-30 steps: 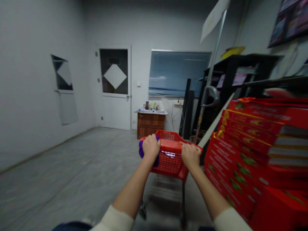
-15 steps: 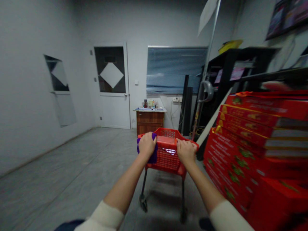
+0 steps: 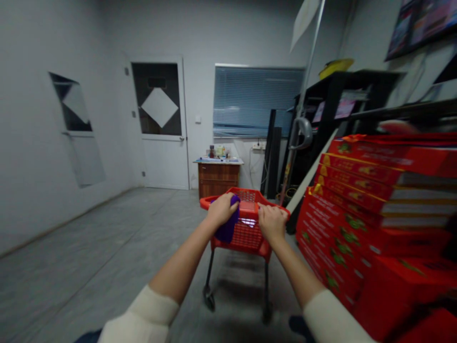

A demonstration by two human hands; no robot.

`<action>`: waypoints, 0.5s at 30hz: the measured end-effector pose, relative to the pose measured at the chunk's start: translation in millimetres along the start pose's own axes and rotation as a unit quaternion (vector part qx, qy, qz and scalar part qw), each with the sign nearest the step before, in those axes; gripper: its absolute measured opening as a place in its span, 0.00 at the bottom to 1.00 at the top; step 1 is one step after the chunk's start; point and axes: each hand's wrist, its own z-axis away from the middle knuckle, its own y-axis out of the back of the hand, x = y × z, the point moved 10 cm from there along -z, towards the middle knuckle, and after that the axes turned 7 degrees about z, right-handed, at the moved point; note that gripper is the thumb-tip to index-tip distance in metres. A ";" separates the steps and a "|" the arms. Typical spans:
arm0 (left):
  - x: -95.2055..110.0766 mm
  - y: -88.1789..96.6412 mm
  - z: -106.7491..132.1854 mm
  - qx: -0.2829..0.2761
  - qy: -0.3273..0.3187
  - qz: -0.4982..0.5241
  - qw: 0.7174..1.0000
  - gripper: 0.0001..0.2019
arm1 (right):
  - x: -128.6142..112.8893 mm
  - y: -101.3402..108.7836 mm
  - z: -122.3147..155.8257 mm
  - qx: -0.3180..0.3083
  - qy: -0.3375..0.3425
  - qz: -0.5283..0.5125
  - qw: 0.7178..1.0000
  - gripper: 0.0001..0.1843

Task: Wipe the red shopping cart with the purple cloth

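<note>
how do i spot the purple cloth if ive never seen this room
Find the red shopping cart left of the stacked red boxes. Toward the left of its near edge is the left hand, holding the purple cloth, which hangs down the cart's near side. Its deep purple sets it apart from the cart's red mesh.

The red mesh-sided plastic shopping cart (image 3: 246, 238) stands ahead on the grey concrete floor (image 3: 89, 247), left of the stacked red printed boxes (image 3: 371, 209). A purple cloth (image 3: 226, 231) hangs before the cart's left side. Beyond the cart, the brown wooden drawer cabinet (image 3: 218, 181) stands under the blue slatted window blind (image 3: 255, 100), between the white half-glazed door (image 3: 164, 147), left, and black shelving unit (image 3: 332, 95), right.
</note>
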 end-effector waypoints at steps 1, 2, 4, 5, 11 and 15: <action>-9.1 3.1 0.1 0.006 0.025 -0.007 1.000 0.13 | -1.1 -0.4 -0.2 -0.001 -0.003 -0.002 1.000 0.19; -14.8 5.5 0.5 0.017 0.046 -0.016 0.999 0.13 | -2.6 -1.1 -0.3 -0.002 -0.006 -0.004 1.000 0.19; -14.9 7.6 2.0 0.049 0.073 -0.039 0.995 0.12 | -5.9 -2.7 -0.3 -0.002 -0.011 -0.004 1.000 0.19; -9.5 6.2 2.6 0.064 0.075 -0.048 0.994 0.12 | -7.4 -3.4 -0.1 0.000 -0.015 -0.004 1.000 0.19; 37.6 -17.3 -0.5 0.034 -0.015 -0.032 0.999 0.12 | -7.5 -4.5 0.7 -0.001 -0.013 -0.005 1.000 0.19; 22.8 -11.6 -0.2 0.004 -0.047 -0.005 0.999 0.13 | 1.9 2.0 0.0 -0.014 0.068 -0.029 0.997 0.20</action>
